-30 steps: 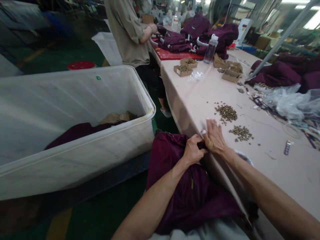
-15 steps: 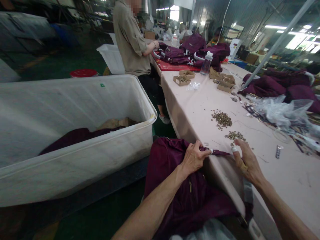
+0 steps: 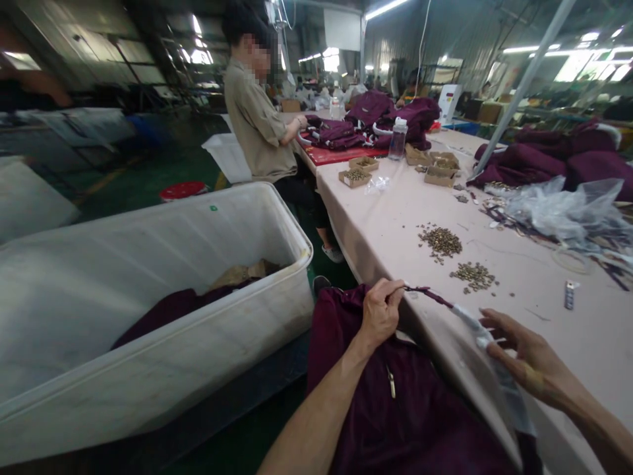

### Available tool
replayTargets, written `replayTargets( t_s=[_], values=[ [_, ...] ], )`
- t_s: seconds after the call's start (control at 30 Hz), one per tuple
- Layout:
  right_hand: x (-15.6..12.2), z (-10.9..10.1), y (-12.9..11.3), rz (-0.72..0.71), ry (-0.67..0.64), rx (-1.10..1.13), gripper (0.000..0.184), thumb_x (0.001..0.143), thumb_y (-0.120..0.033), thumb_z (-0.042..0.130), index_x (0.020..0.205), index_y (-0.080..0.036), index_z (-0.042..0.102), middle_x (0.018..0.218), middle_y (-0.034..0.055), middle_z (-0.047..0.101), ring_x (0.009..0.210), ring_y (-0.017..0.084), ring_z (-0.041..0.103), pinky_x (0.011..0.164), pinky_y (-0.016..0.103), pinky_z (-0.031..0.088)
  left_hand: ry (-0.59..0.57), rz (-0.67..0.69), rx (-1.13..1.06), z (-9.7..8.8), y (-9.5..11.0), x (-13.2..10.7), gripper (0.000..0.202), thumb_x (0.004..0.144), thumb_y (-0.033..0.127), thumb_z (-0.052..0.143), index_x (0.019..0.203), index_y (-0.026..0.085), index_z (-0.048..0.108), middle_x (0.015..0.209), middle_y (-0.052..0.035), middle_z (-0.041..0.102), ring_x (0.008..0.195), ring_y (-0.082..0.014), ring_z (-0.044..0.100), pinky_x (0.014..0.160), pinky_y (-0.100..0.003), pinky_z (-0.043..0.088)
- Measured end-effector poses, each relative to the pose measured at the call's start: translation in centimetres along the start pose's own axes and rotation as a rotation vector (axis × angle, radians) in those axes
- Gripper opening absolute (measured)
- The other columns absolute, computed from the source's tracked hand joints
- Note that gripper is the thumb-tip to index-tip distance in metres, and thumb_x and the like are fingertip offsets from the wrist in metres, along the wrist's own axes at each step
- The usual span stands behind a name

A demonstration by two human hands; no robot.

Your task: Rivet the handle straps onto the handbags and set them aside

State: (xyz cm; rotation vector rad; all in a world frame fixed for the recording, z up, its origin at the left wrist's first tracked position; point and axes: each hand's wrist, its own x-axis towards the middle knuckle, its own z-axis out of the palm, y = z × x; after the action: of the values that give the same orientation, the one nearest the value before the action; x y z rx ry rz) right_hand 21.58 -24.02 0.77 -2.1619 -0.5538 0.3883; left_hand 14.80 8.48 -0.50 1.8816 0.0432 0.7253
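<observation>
A maroon bag [image 3: 395,402] with a small zipper pull [image 3: 391,382] lies over my lap against the table edge. My left hand [image 3: 383,313] is closed on the end of the bag's narrow maroon strap [image 3: 435,296] at the table edge. From there the strap runs right into a part wrapped in whitish plastic [image 3: 467,319], then bends down. My right hand [image 3: 531,356] is beside that wrapped part, fingers spread, its white-covered thumb tip apparently touching it. Small brass-coloured metal pieces [image 3: 475,276] lie in a loose pile beyond my hands.
A large white bin [image 3: 237,316] with maroon cloth inside stands left. Another person [image 3: 262,125] works at the far table end by maroon bags [image 3: 370,112]. A bottle [image 3: 397,140], cardboard boxes [image 3: 354,177], a bigger metal pile [image 3: 442,241] and plastic bags [image 3: 558,204] lie on the table.
My right hand has moved right and toward me along the strap, its fingers now spread. More strap shows between the hands. My left hand stays at the table edge; the view has shifted.
</observation>
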Motion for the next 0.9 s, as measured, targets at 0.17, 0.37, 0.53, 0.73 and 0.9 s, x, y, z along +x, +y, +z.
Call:
replayTargets(
  t_s=[0.17, 0.37, 0.53, 0.73, 0.9],
  values=[
    [-1.2, 0.2, -3.1, 0.068, -0.324, 0.199, 0.076, 0.085, -0.051, 0.071, 0.149, -0.015, 0.048, 0.106, 0.0133, 0.073, 0.086, 0.026, 0.071, 0.072, 0.038, 0.059, 0.168, -0.049, -0.011, -1.3, 1.6, 1.1, 0.026, 0.102, 0.033, 0.057, 0.114, 0.018, 0.075, 0.104, -0.0089, 0.073, 0.098, -0.0196, 0.068, 0.092, -0.033, 0.052],
    [-4.4, 2.6, -6.2, -0.009, -0.504, 0.197, 0.046, 0.087, -0.047, 0.067, 0.121, -0.016, 0.069, 0.092, 0.0073, 0.073, 0.084, 0.026, 0.067, 0.071, 0.035, 0.056, 0.382, 0.025, 0.088, -3.4, 3.9, 1.7, 0.025, 0.101, 0.031, 0.060, 0.117, 0.019, 0.074, 0.106, -0.0088, 0.073, 0.098, -0.0197, 0.068, 0.091, -0.033, 0.053],
    [-4.0, 2.2, -5.7, -0.043, -0.043, 0.040, 0.037, 0.095, -0.048, 0.058, 0.118, -0.021, 0.068, 0.095, 0.0057, 0.071, 0.082, 0.021, 0.062, 0.067, 0.029, 0.051, 0.427, 0.204, 0.248, -7.1, 7.3, 3.0, 0.019, 0.100, 0.025, 0.060, 0.106, 0.018, 0.076, 0.099, -0.0072, 0.070, 0.096, -0.0189, 0.067, 0.089, -0.032, 0.053],
    [-3.5, 3.3, -8.2, -0.057, -0.127, 0.406, 0.045, 0.095, -0.055, 0.061, 0.117, -0.017, 0.068, 0.089, 0.0054, 0.068, 0.074, 0.018, 0.059, 0.061, 0.028, 0.046, 0.677, 0.408, 0.518, -11.5, 14.9, 5.2, 0.020, 0.097, 0.020, 0.062, 0.111, 0.016, 0.077, 0.099, -0.0081, 0.072, 0.094, -0.0192, 0.068, 0.090, -0.033, 0.054],
    [-2.0, 3.0, -11.9, -0.136, -0.098, 0.524, 0.050, 0.095, -0.058, 0.061, 0.114, -0.013, 0.071, 0.067, 0.0015, 0.061, 0.059, 0.015, 0.054, 0.052, 0.026, 0.039, 0.702, 0.381, 0.666, -15.8, 21.6, 4.8, 0.021, 0.093, 0.016, 0.064, 0.109, 0.014, 0.078, 0.104, -0.0094, 0.077, 0.096, -0.0223, 0.072, 0.093, -0.036, 0.056]
  ],
)
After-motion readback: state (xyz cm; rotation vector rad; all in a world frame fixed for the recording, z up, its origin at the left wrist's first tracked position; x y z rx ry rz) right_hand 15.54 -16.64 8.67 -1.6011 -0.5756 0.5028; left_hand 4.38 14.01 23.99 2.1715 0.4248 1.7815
